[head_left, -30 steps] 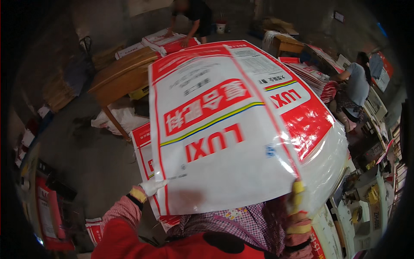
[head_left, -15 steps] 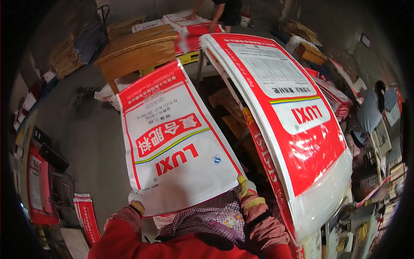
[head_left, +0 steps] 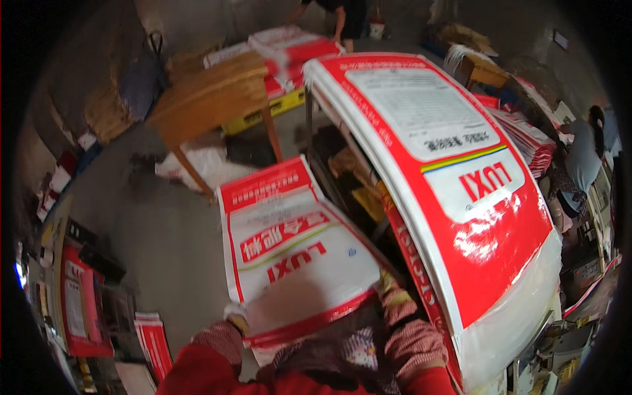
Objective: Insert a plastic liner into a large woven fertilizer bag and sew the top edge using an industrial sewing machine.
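Note:
A flat red and white printed sack (head_left: 322, 280) stretches out in front of me, its surface slightly bent. My left hand (head_left: 236, 317), in a pale glove, is closed on its near left edge. At the near right corner my right hand (head_left: 394, 293), in a yellowish glove, grips the same sack; its fingers are partly hidden and blurred. Close beside my right arm rises a tall stack of similar sacks (head_left: 480, 230), with glossy red and white faces curving down toward me.
A wooden table (head_left: 210, 85) stands ahead, with crumpled white sacking (head_left: 204, 164) on the floor by its legs. Behind it, a person (head_left: 345, 20) is beside more sacks (head_left: 286, 43). Another person (head_left: 582, 161) sits at the right. Folded sacks (head_left: 153, 342) lie at the lower left.
The sack's far end has dropped and come nearer, and its surface now bends. Both hands still hold its near edge, and the view has shifted a little.

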`<action>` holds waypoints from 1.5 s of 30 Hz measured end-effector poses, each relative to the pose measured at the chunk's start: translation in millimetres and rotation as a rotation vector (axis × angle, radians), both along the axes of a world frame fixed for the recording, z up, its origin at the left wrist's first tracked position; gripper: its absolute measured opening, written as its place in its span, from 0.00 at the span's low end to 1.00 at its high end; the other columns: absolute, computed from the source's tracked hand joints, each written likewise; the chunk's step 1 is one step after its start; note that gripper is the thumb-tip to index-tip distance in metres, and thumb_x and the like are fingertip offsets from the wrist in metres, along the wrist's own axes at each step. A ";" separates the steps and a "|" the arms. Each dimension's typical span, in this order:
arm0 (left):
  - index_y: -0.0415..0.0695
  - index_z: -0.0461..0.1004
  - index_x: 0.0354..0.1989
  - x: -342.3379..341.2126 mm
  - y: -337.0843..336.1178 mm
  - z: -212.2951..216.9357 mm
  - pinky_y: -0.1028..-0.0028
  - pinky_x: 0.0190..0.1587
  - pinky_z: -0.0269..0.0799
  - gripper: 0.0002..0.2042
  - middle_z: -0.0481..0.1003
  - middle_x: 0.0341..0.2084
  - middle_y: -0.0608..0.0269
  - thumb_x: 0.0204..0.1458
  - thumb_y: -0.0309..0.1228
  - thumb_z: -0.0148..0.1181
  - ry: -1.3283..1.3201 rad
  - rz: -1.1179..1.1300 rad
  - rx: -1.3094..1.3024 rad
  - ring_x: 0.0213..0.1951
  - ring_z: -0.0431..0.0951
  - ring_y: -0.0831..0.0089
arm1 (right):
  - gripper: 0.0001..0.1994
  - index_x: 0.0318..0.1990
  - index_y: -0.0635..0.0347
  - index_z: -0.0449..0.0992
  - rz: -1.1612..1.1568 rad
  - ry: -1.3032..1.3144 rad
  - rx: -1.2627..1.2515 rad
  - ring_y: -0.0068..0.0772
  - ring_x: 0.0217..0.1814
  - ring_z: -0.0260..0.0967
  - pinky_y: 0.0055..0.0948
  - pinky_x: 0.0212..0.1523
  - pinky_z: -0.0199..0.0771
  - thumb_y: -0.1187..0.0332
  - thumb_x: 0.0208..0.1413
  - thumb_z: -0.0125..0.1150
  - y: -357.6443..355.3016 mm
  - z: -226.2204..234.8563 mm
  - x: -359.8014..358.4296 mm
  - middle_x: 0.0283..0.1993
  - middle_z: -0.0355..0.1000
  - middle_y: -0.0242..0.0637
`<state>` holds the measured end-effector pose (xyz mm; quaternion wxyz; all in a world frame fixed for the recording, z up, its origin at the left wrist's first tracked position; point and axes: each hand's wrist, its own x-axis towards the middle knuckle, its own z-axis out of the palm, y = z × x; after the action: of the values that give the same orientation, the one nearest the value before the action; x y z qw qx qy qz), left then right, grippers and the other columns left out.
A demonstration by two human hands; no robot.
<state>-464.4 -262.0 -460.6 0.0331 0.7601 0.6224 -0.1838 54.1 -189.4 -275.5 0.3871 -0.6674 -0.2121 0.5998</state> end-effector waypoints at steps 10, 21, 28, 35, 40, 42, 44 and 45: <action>0.48 0.74 0.39 83.7 42.1 116.5 0.65 0.47 0.68 0.19 0.69 0.44 0.54 0.38 0.43 0.62 -0.042 0.767 -0.062 0.49 0.69 0.60 | 0.20 0.46 0.62 0.73 -0.151 -0.030 0.231 0.33 0.47 0.67 0.31 0.49 0.64 0.62 0.45 0.63 -116.0 45.5 4.8 0.44 0.72 0.39; 0.43 0.72 0.39 405.0 66.7 396.5 0.61 0.50 0.62 0.18 0.66 0.46 0.52 0.35 0.33 0.63 -1.132 -0.596 0.631 0.47 0.66 0.55 | 0.19 0.51 0.73 0.65 -0.015 -0.091 0.502 0.29 0.47 0.68 0.23 0.50 0.65 0.74 0.51 0.55 -253.4 242.7 52.5 0.46 0.71 0.42; 0.44 0.72 0.36 545.1 -21.1 460.4 0.62 0.48 0.65 0.16 0.67 0.44 0.53 0.36 0.35 0.61 -1.048 -1.254 0.078 0.46 0.68 0.55 | 0.15 0.47 0.75 0.63 -0.782 0.126 0.611 0.38 0.37 0.71 0.29 0.38 0.74 0.75 0.53 0.49 -330.1 232.0 84.0 0.39 0.70 0.48; 0.40 0.73 0.32 629.0 -58.1 442.6 0.63 0.45 0.68 0.21 0.70 0.38 0.50 0.32 0.42 0.66 -0.610 -1.131 0.005 0.42 0.71 0.54 | 0.17 0.49 0.72 0.64 -0.902 0.347 0.812 0.35 0.39 0.69 0.33 0.42 0.73 0.70 0.54 0.51 -351.4 225.9 101.0 0.41 0.69 0.45; 0.36 0.75 0.29 637.1 -30.9 432.6 0.69 0.49 0.65 0.09 0.71 0.41 0.50 0.42 0.28 0.56 -0.802 -1.252 -0.110 0.43 0.71 0.58 | 0.15 0.48 0.72 0.65 -0.959 0.322 0.675 0.35 0.37 0.70 0.30 0.41 0.73 0.72 0.55 0.51 -351.4 234.5 110.3 0.41 0.70 0.48; 0.36 0.75 0.30 641.7 -29.7 435.4 0.70 0.48 0.67 0.09 0.72 0.40 0.51 0.43 0.29 0.56 -0.845 -1.248 -0.184 0.42 0.72 0.60 | 0.14 0.47 0.71 0.67 -0.963 0.221 0.609 0.34 0.36 0.70 0.28 0.39 0.74 0.72 0.55 0.50 -359.2 233.5 116.3 0.40 0.71 0.47; 0.36 0.73 0.36 639.5 -31.0 448.8 0.73 0.44 0.69 0.12 0.72 0.37 0.53 0.44 0.31 0.58 -0.827 -0.881 -0.497 0.39 0.74 0.65 | 0.14 0.47 0.71 0.67 -0.981 0.200 0.637 0.33 0.36 0.71 0.27 0.38 0.74 0.72 0.55 0.50 -360.6 231.6 123.3 0.40 0.71 0.47; 0.36 0.73 0.36 636.3 -28.9 455.8 0.73 0.44 0.69 0.12 0.72 0.37 0.53 0.44 0.31 0.58 -0.821 -0.879 -0.497 0.39 0.74 0.65 | 0.14 0.47 0.71 0.68 -0.982 0.176 0.663 0.33 0.35 0.71 0.27 0.37 0.74 0.72 0.55 0.49 -357.9 231.6 127.7 0.40 0.71 0.46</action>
<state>171.8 -290.9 -4.8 0.3647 0.9220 0.1292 -0.0132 181.8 -547.4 -43.9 0.8228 -0.4787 -0.0219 0.3057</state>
